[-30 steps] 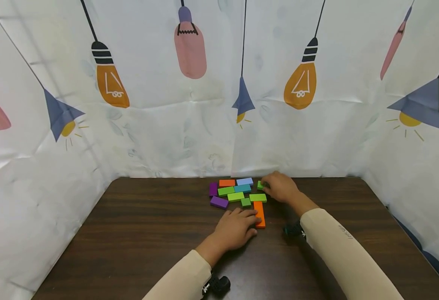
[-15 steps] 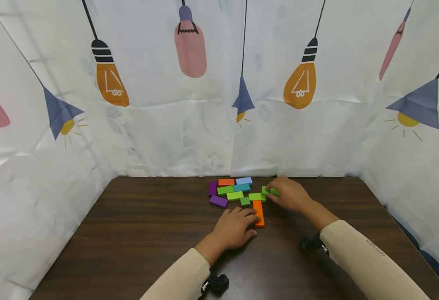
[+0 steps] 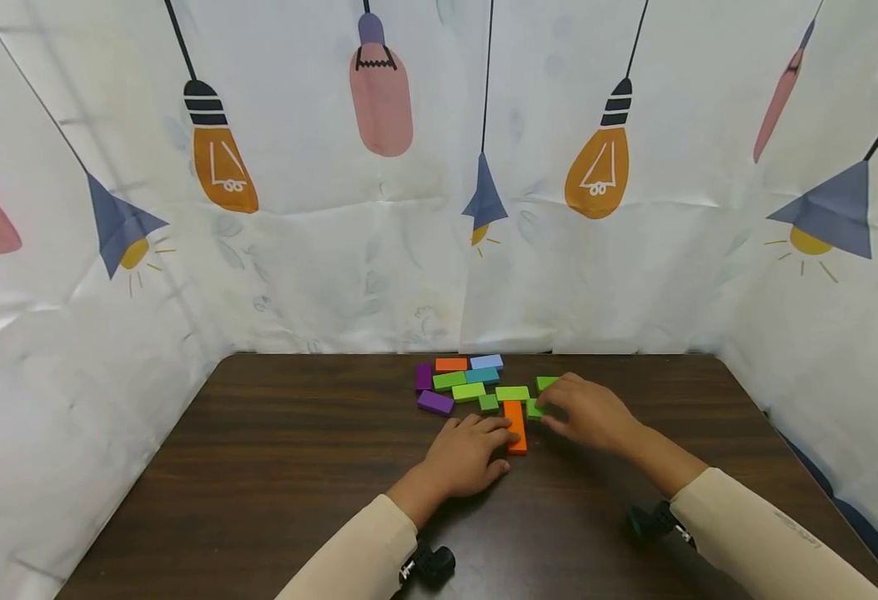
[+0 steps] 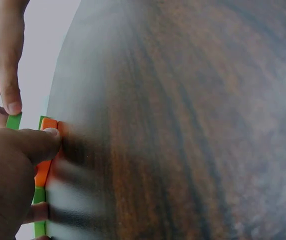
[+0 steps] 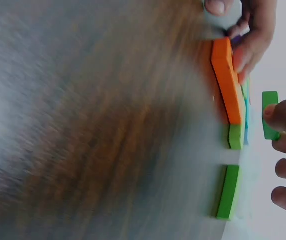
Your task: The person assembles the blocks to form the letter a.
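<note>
My right hand [image 3: 587, 412] pinches a small green block [image 5: 270, 115] between thumb and fingers, raised above the tabletop in the right wrist view. Just beyond that hand a second green block [image 3: 546, 382] lies by itself on the table. My left hand [image 3: 466, 456] has its fingers spread low over the table, fingertips resting at the long orange block [image 3: 515, 427]. Its thumb stays apart in the head view. A yellow-green block [image 3: 512, 393] lies across the orange block's far end, with a small green block [image 3: 489, 404] beside it.
Left of these lie purple blocks [image 3: 435, 402], a short orange block [image 3: 451, 365], a light blue block [image 3: 487, 362], a teal block [image 3: 482, 376] and more green ones. The dark wooden table [image 3: 273, 483] ends at a patterned cloth [image 3: 296, 275] behind.
My right hand has moved right and nearer to me, now carrying a green block toward the orange one. Another green block now lies farther right. My left hand has stayed in place.
</note>
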The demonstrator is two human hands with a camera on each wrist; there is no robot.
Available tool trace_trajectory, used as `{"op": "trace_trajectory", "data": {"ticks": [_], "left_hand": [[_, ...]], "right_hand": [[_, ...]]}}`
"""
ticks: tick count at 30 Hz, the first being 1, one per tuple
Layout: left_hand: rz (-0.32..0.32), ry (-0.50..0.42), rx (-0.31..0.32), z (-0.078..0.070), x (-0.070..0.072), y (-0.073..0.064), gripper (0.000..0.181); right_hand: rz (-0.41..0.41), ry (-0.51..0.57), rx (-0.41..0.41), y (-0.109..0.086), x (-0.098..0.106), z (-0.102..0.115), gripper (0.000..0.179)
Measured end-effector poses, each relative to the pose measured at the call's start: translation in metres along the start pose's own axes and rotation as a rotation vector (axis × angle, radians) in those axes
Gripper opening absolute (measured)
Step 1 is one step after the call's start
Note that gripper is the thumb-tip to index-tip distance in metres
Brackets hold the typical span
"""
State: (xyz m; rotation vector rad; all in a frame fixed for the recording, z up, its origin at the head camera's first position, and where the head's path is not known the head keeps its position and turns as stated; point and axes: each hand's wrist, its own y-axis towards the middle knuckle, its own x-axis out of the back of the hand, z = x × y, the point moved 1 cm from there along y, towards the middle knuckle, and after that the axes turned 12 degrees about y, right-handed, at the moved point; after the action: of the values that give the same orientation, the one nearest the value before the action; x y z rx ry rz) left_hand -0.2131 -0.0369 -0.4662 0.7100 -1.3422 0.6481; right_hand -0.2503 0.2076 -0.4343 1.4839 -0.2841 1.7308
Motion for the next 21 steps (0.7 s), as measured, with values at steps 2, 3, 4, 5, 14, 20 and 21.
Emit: {"op": "trace_trajectory", "data": {"ticks": [2,3,4,5,14,20,21], "left_hand": [[-0.003,0.000,-0.001,0.000,0.000,0.000,0.043],[-0.005,0.001,-0.003,0.000,0.000,0.000,0.044],[-0.006,0.001,-0.003,0.000,-0.001,0.000,0.044],[-0.005,0.000,-0.004,0.000,-0.001,0.000,0.044],[0.003,-0.002,-0.006,0.000,-0.002,0.000,0.045],[0.003,0.007,-0.015,0.000,-0.001,-0.001,0.045],[0.006,0.008,-0.015,0.000,0.000,-0.001,0.046]], "right_hand": [[0.001,0.000,0.025,-0.003,0.000,0.004,0.023],[0.000,0.001,0.039,-0.004,-0.001,0.005,0.023],[0.001,0.002,0.052,-0.005,-0.001,0.007,0.023],[0.003,0.003,0.061,-0.007,-0.001,0.009,0.023],[0.028,0.029,0.098,-0.019,-0.005,0.020,0.023],[0.029,0.062,0.160,-0.024,-0.011,0.027,0.022],[0.031,0.066,0.169,-0.025,-0.012,0.027,0.022]]}}
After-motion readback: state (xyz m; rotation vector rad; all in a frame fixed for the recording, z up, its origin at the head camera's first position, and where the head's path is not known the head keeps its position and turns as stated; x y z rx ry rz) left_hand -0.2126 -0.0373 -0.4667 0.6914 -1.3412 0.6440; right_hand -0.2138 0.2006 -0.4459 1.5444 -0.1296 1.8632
